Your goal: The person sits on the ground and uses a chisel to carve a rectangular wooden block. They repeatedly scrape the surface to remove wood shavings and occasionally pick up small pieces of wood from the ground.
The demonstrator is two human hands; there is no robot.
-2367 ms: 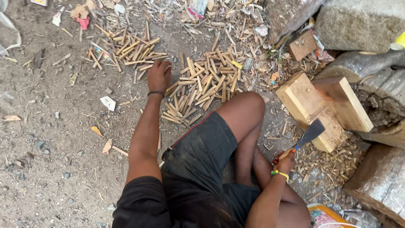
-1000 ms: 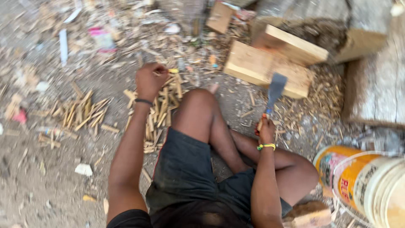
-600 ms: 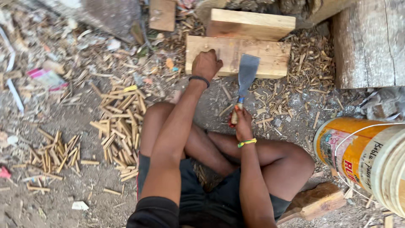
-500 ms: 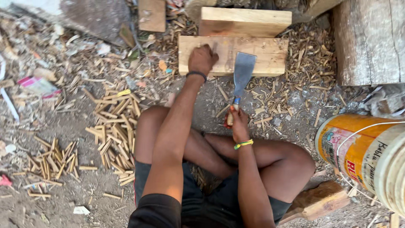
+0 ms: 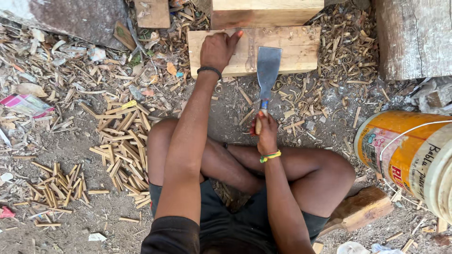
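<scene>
I sit cross-legged on the ground. My left hand (image 5: pixel 218 48) rests on a pale wooden block (image 5: pixel 301 47) lying flat in front of me, with a thin stick apparently pinched at its fingertips. My right hand (image 5: pixel 266 130) is closed around the wooden handle of a broad-bladed cleaver (image 5: pixel 267 70), whose flat steel blade lies over the block's front edge, just right of my left hand. A second wooden block (image 5: pixel 266 11) sits behind the first one.
Piles of split wooden sticks (image 5: pixel 123 146) lie to my left, with more (image 5: pixel 56 186) farther left. Wood shavings (image 5: pixel 348 51) cover the ground on the right. A yellow and white bucket (image 5: pixel 414 155) stands at the right. A log (image 5: pixel 414 37) and a stone slab (image 5: pixel 61 19) sit at the back.
My view swung from the stick pile toward the wooden block. My left hand left the sticks and came to the block. The cleaver's blade moved over the block's front edge.
</scene>
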